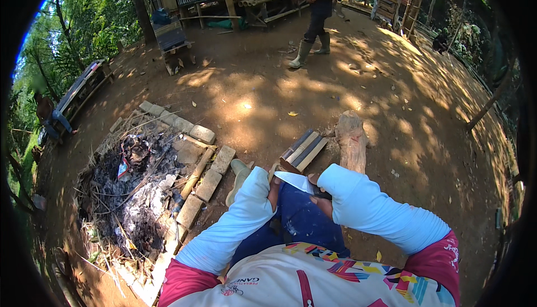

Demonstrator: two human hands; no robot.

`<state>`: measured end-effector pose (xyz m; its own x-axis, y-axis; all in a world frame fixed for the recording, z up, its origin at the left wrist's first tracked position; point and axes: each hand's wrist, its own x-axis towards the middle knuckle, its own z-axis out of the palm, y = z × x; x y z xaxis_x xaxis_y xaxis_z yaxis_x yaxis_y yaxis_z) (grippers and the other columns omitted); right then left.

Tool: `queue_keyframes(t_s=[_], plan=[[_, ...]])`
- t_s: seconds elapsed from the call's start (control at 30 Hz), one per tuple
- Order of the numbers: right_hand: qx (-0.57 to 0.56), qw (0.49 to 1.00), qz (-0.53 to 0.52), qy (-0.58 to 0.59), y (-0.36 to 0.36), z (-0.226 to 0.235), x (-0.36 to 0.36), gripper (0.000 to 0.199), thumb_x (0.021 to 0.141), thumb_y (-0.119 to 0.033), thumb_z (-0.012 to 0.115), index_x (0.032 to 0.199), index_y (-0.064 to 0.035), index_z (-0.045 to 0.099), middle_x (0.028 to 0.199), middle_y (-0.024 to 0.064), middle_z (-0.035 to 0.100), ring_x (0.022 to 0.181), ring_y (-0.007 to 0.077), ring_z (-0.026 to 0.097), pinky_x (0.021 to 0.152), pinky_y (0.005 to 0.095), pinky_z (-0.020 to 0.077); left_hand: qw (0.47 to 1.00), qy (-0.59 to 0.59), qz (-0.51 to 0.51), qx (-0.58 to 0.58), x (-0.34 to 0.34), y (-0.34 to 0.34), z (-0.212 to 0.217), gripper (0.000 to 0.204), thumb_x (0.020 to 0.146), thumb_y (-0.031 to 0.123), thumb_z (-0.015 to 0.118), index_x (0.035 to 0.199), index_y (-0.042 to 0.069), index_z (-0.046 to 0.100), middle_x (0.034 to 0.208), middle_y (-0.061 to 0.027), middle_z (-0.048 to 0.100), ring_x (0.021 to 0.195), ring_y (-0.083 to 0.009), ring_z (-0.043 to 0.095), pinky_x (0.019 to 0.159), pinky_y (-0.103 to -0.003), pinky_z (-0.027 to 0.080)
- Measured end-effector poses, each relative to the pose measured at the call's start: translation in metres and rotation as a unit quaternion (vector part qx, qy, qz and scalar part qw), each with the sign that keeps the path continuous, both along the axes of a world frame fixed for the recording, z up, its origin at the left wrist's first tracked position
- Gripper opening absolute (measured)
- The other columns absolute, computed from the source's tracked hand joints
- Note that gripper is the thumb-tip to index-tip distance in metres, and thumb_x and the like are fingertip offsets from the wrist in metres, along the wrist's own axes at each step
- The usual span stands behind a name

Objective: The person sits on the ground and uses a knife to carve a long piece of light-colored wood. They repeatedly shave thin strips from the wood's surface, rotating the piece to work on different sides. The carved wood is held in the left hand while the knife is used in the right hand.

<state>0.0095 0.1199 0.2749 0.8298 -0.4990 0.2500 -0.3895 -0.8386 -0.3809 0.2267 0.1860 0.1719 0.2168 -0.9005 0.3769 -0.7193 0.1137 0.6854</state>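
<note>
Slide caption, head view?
Right hand holding a knife over blue trousers, right of a block-edged ash pit.

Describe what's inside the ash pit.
Inside the pit are grey ash and a small coloured scrap; anything buried beneath the ash is covered and can't be seen.

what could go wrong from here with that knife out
The right hand holds the knife with its blade reaching close to the left hand, so a slip might cut it.

The blade also lies above the blue trousers, so a downward slip might reach a leg.

The left boot is beside the block-edged ash pit; any hidden embers, which I can't make out, might burn a straying foot.
</note>
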Motion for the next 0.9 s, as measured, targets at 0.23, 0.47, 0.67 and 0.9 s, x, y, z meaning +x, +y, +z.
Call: queue_keyframes(t_s=[0.23, 0.47, 0.67, 0.9], plan=[[-0.035, 0.998, -0.017, 0.05, 0.005, 0.001, -0.001, 0.018, 0.093, -0.016, 0.06, 0.107, -0.0068, 0.064, 0.078, 0.0137, 0.06, 0.072, 0.032, 0.063, 0.061, 0.0413, 0.0493, 0.997, 0.039, -0.014, 0.067, -0.004, 0.005, 0.003, 0.018, 0.101, 0.016, 0.048, 0.108, 0.001, 0.054, 0.083, -0.0158, 0.057, 0.074, -0.0287, 0.058, 0.067, -0.038, 0.045], [0.361, 0.93, -0.063, 0.031, 0.008, -0.004, -0.002, 0.02, 0.1, -0.022, 0.051, 0.093, -0.0072, 0.063, 0.068, 0.004, 0.054, 0.064, 0.0142, 0.053, 0.06, 0.0311, 0.0435, 0.997, 0.039, -0.045, 0.054, -0.001, 0.014, -0.019, 0.016, 0.099, 0.011, 0.047, 0.112, 0.003, 0.051, 0.086, -0.0163, 0.058, 0.074, -0.0324, 0.058, 0.068, -0.038, 0.046], [0.533, 0.844, -0.068, 0.005, 0.007, -0.017, -0.005, 0.025, 0.101, -0.027, 0.051, 0.092, -0.0051, 0.061, 0.07, 0.0016, 0.055, 0.057, 0.008, 0.047, 0.053, 0.025, 0.0392, 0.997, 0.029, -0.067, 0.04, -0.003, 0.018, -0.015, 0.025, 0.096, 0.008, 0.049, 0.121, 0.002, 0.049, 0.089, -0.0154, 0.06, 0.077, -0.0315, 0.06, 0.07, -0.037, 0.048], [0.842, 0.526, 0.023, -0.112, 0.01, -0.056, -0.013, 0.031, 0.1, -0.027, 0.053, 0.11, 0.0028, 0.055, 0.068, 0.0052, 0.054, 0.04, 0.0066, 0.04, 0.034, 0.0213, 0.0292, 0.981, 0.084, -0.142, -0.105, -0.003, 0.012, -0.018, 0.017, 0.088, -0.003, 0.052, 0.102, 0.003, 0.059, 0.078, -0.0098, 0.058, 0.066, -0.0259, 0.058, 0.062, -0.034, 0.046]])
